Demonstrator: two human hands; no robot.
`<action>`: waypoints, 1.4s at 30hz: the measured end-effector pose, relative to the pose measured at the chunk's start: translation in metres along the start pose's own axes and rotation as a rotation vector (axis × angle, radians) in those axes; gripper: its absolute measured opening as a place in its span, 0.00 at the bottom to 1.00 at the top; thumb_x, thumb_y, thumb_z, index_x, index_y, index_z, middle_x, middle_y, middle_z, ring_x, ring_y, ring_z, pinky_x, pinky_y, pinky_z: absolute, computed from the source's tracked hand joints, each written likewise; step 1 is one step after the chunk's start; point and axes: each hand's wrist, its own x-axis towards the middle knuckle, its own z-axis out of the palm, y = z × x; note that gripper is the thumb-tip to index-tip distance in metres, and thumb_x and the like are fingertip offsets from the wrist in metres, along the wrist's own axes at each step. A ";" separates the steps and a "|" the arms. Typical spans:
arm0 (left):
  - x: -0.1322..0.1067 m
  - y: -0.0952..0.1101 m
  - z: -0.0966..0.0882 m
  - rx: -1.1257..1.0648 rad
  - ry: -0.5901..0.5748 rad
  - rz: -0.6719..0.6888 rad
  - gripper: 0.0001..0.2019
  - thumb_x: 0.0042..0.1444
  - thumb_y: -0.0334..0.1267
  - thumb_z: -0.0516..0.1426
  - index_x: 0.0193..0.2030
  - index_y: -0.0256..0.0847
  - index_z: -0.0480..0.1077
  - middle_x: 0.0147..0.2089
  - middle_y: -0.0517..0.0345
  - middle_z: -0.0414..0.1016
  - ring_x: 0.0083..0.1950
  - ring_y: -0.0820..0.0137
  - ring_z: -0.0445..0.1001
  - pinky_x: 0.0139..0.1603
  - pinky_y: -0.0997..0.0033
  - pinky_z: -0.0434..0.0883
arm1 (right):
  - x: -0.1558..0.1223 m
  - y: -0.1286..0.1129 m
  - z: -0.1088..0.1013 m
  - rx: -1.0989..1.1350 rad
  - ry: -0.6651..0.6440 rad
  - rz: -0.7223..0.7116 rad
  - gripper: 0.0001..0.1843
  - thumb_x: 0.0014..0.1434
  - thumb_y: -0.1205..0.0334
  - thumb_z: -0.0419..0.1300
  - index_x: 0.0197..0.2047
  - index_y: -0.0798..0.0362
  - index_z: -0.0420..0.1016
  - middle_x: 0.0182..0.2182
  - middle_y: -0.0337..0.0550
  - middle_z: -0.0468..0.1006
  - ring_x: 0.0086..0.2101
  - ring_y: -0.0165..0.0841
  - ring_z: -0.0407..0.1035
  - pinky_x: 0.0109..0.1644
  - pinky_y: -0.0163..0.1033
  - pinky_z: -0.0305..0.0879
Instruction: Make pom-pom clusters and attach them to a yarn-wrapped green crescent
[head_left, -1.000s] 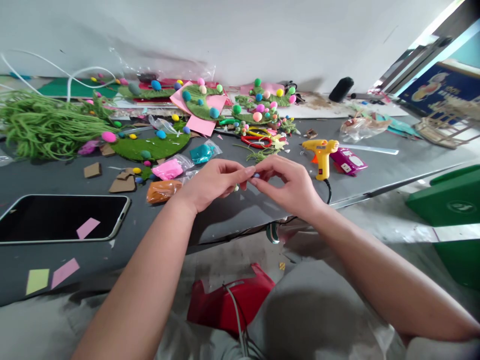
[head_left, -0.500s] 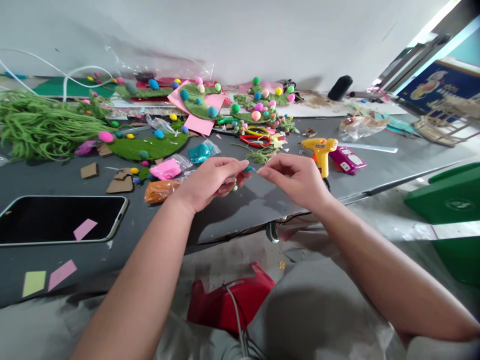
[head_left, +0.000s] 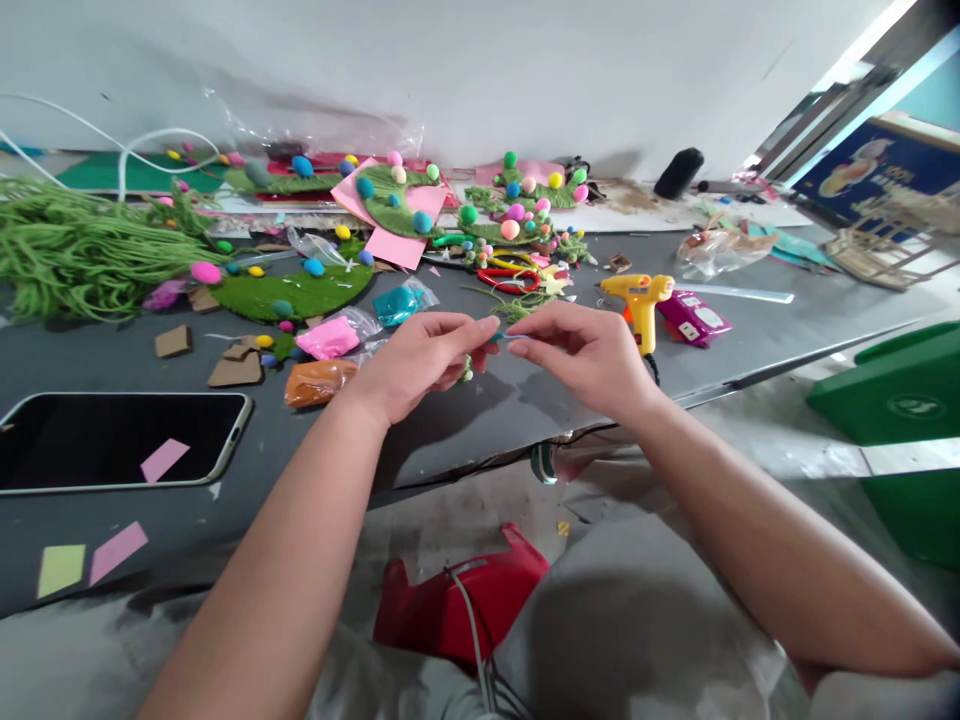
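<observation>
Over the front of the table, my left hand (head_left: 420, 365) pinches a small teal piece (head_left: 496, 338) between thumb and forefinger. Its kind is too small to make out. Below those fingers shows a bit of pale green, ball-like trim (head_left: 467, 368), mostly hidden by the hand. My right hand (head_left: 581, 350) is close beside it, thumb and forefinger around a thin pale strip (head_left: 515, 337) that reaches toward the teal piece. Behind the hands lie green cut yarn ends (head_left: 517, 308) and red-handled pliers (head_left: 508, 279).
A yellow glue gun (head_left: 639, 300) stands right of my hands, by a purple pack (head_left: 697, 318). Bags of pink (head_left: 330, 336), teal (head_left: 397, 302) and orange clay (head_left: 319, 383) lie left. A phone (head_left: 112, 440) rests near the front edge. Green yarn (head_left: 90, 250) and pompom-covered wreath pieces (head_left: 397, 200) lie behind.
The right thumb and forefinger have parted slightly and shifted a little left, showing the pale strip between them. The left hand keeps its pinch. The view has shifted slightly.
</observation>
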 end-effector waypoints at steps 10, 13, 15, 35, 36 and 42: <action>-0.002 0.002 0.000 0.026 -0.032 0.030 0.17 0.58 0.50 0.67 0.28 0.37 0.75 0.28 0.60 0.71 0.22 0.82 0.56 0.22 0.76 0.50 | 0.001 0.000 0.002 0.106 -0.029 0.083 0.16 0.58 0.47 0.73 0.37 0.53 0.84 0.31 0.41 0.82 0.29 0.30 0.72 0.34 0.37 0.71; -0.002 0.000 -0.001 0.028 -0.038 0.024 0.18 0.57 0.50 0.67 0.28 0.38 0.74 0.29 0.59 0.72 0.22 0.81 0.56 0.22 0.75 0.50 | 0.002 -0.001 0.003 0.158 -0.040 0.070 0.16 0.60 0.50 0.72 0.44 0.53 0.82 0.37 0.43 0.84 0.35 0.33 0.77 0.41 0.39 0.75; -0.002 0.000 0.000 0.032 -0.041 0.012 0.18 0.57 0.51 0.67 0.29 0.38 0.75 0.29 0.58 0.72 0.22 0.80 0.55 0.21 0.74 0.50 | 0.002 -0.002 0.002 0.164 -0.074 0.078 0.16 0.65 0.50 0.67 0.49 0.53 0.80 0.38 0.44 0.84 0.36 0.34 0.79 0.43 0.41 0.77; -0.003 0.002 0.001 0.028 -0.041 -0.010 0.20 0.60 0.51 0.66 0.27 0.38 0.73 0.28 0.58 0.72 0.22 0.81 0.54 0.21 0.74 0.47 | 0.004 0.000 -0.004 0.047 -0.073 0.084 0.18 0.71 0.48 0.60 0.46 0.54 0.82 0.33 0.43 0.81 0.32 0.31 0.74 0.38 0.38 0.73; -0.002 0.002 0.001 0.028 -0.043 -0.013 0.19 0.59 0.51 0.66 0.27 0.38 0.73 0.28 0.58 0.72 0.22 0.81 0.54 0.21 0.74 0.47 | 0.004 0.000 -0.004 0.029 -0.083 0.084 0.19 0.70 0.47 0.60 0.43 0.54 0.83 0.30 0.42 0.79 0.30 0.30 0.71 0.35 0.37 0.70; -0.001 0.000 0.000 0.036 -0.049 0.003 0.17 0.57 0.49 0.67 0.27 0.38 0.75 0.28 0.58 0.71 0.22 0.80 0.55 0.22 0.74 0.50 | 0.003 -0.002 0.001 0.094 -0.076 0.080 0.20 0.57 0.43 0.72 0.38 0.53 0.81 0.31 0.41 0.81 0.29 0.30 0.69 0.32 0.36 0.68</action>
